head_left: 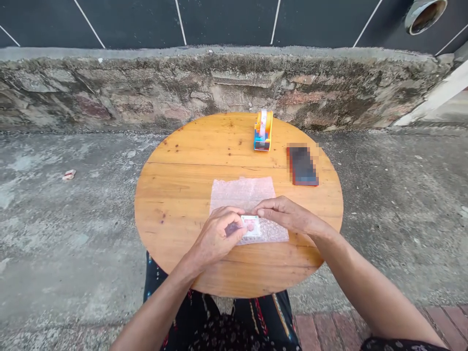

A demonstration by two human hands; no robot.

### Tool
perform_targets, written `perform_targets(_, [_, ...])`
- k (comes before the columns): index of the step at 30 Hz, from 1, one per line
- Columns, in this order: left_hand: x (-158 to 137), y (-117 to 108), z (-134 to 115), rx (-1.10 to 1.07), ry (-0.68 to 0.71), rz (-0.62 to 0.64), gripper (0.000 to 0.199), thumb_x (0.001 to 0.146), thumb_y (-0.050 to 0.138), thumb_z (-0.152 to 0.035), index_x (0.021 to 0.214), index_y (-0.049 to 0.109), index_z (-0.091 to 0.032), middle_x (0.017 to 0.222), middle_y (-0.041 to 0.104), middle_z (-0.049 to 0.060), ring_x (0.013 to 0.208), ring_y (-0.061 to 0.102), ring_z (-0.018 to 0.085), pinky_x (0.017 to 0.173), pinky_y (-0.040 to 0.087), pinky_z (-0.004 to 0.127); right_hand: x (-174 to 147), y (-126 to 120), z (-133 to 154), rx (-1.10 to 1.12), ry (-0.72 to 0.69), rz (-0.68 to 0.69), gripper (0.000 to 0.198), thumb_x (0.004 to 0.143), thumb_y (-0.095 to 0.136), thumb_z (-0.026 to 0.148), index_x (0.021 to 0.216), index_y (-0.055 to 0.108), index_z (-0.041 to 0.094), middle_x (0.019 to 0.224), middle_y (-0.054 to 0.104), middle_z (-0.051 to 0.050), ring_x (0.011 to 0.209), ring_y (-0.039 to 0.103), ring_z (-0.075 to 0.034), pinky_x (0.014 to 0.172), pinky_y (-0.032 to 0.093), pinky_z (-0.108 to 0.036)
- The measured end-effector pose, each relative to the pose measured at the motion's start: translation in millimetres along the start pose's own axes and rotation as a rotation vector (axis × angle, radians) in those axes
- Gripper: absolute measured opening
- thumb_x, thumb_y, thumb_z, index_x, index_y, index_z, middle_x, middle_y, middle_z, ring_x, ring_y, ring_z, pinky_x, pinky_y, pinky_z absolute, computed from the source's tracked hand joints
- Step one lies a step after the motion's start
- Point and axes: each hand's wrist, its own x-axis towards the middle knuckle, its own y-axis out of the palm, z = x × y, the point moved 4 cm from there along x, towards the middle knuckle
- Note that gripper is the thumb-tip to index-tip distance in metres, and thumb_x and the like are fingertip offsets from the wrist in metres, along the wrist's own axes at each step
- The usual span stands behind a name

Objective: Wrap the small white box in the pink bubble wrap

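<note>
A sheet of pinkish bubble wrap [243, 191] lies on the round wooden table [175, 187]. On its near part rests a small white rectangular item [252, 231] with a pink patch and a clear-looking face; its exact kind does not show. My left hand [216, 233] is curled round the item's left side, thumb and fingers bent in against it. From the right, my right hand [288, 214] reaches over the wrap, its thumb and fingertips closed together at the item's far right corner. The far edge of the item is partly covered by fingers.
A yellow and blue tape dispenser [263, 130] with a roll of tape stands near the table's far edge. To the right lies a dark phone-like object [304, 166] with a red edge, blurred over. Beyond the table runs a low stone ledge [146, 92].
</note>
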Motion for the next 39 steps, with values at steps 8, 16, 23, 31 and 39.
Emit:
perform_targets(8, [-1,2,0,-0.062,-0.049,-0.011,0.010,0.082,0.062,-0.022,0.073,0.060,-0.021,0.101,0.069,0.002,0.094,0.063,0.018,0.085,0.047,0.030,-6,5,4,0.030,0.012,0.042,0.036,0.094,0.047,0.047,0.099,0.070,0.020,0.092,0.069,-0.001,0.086,0.061,-0.015,0.078,0.049,-0.028])
perform_targets(16, [-3,3,1,-0.123,-0.087,-0.025,0.009,0.082,0.059,-0.018,0.073,0.059,-0.019,0.096,0.067,0.000,0.087,0.062,0.015,0.077,0.045,0.024,-14,9,6,0.145,0.046,0.010,0.033,0.083,0.066,0.037,0.112,0.065,0.022,0.109,0.067,-0.004,0.100,0.061,-0.019,0.086,0.047,-0.033])
perform_targets(23, [-1,3,3,-0.179,-0.139,0.004,0.009,0.080,0.061,-0.019,0.072,0.061,-0.018,0.094,0.067,0.000,0.083,0.061,0.013,0.072,0.043,0.022,-19,14,-14,0.146,0.150,-0.162,0.025,0.083,0.062,0.039,0.085,0.067,0.015,0.077,0.064,-0.001,0.067,0.053,-0.012,0.059,0.039,-0.023])
perform_targets(31, [2,3,9,-0.214,-0.207,0.047,0.008,0.077,0.062,-0.023,0.073,0.059,-0.017,0.089,0.067,0.000,0.078,0.060,0.013,0.065,0.043,0.021,-21,17,-21,0.162,0.230,-0.350,0.030,0.073,0.067,0.044,0.069,0.060,0.015,0.060,0.052,0.003,0.052,0.042,-0.009,0.048,0.031,-0.021])
perform_targets(39, [1,5,8,-0.194,-0.195,-0.017,0.032,0.075,0.061,-0.018,0.107,0.060,-0.020,0.102,0.064,0.002,0.094,0.060,0.015,0.084,0.047,0.026,-22,18,-21,-0.025,0.174,-0.507,0.026,0.076,0.063,0.039,0.065,0.056,0.017,0.059,0.051,0.003,0.054,0.043,-0.010,0.050,0.033,-0.022])
